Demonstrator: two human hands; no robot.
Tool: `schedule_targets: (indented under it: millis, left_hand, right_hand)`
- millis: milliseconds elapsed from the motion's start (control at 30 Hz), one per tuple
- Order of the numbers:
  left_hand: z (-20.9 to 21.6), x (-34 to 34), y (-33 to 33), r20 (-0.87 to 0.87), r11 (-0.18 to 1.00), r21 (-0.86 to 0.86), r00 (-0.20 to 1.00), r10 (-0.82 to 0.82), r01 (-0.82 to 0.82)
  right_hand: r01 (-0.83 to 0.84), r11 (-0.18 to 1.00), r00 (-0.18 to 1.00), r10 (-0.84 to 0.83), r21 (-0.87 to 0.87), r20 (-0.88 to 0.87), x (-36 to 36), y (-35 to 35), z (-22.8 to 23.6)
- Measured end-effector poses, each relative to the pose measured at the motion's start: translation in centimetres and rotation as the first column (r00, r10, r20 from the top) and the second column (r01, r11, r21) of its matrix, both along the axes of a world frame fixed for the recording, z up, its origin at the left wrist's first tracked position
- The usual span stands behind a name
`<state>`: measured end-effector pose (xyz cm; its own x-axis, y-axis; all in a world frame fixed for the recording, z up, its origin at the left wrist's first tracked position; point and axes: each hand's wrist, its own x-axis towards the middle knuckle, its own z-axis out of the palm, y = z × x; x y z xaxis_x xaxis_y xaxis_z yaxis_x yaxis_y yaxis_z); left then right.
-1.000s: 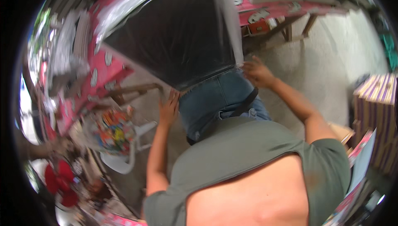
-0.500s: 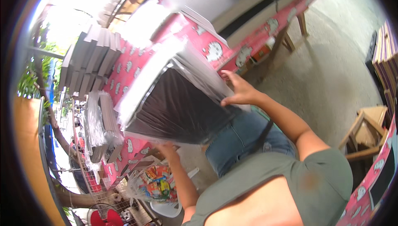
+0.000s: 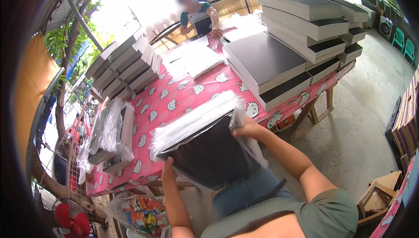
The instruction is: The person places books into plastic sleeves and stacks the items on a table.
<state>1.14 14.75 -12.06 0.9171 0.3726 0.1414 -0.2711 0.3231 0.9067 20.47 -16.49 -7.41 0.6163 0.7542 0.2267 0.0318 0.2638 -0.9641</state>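
Both my hands hold a thick bundle [image 3: 209, 150] against my front, at the table's near edge. Its broad face is black under clear plastic, and whitish layered plastic edges fan out along its top. On the left side my left hand [image 3: 169, 171] grips it, thumb up along the edge. My right hand [image 3: 248, 129] clasps the upper right side with the thumb over the black face. The rest of the fingers are mostly hidden behind the bundle, and its lower end is near my jeans.
The table [image 3: 174, 105] has a pink patterned cover. Plastic-wrapped bundles [image 3: 113, 133] and stacked boxes [image 3: 124, 65] line its left; black-topped boxes [image 3: 266, 59] pile up at right. A person [image 3: 196, 17] works across it. A bag of colourful packets [image 3: 144, 214] and a red fan [image 3: 72, 220] are below left.
My view has swung up, bringing the person and more of the table into sight. The bundle is more upright, with my left hand now higher on its left side. Both hands keep hold.
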Motion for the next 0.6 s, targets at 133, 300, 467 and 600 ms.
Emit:
schedule_targets:
  millis: [133,300,467,600]
  left_hand:
    - [-0.2,-0.9,-5.1,0.086,0.974,-0.137,0.977,0.193,-0.18]
    - [-1.8,-7.5,-7.7,0.388,0.994,-0.016,0.916,0.102,-0.104]
    - [5.5,-10.7,-7.9,0.518,0.936,0.053,0.811,0.272,-0.347]
    - [18.0,-11.3,-7.2,0.653,0.803,0.103,0.649,0.39,-0.587]
  right_hand:
    - [0.21,0.976,0.973,-0.215,0.06,0.083,-3.6,-2.1,0.5]
    - [0.162,0.95,0.913,-0.247,0.268,0.325,-7.9,-4.7,0.2]
    - [0.178,0.886,0.602,-0.443,0.429,0.664,-9.9,-3.7,6.1]
    - [-0.277,0.796,0.532,-0.339,0.538,0.776,-5.7,-0.7,13.8]
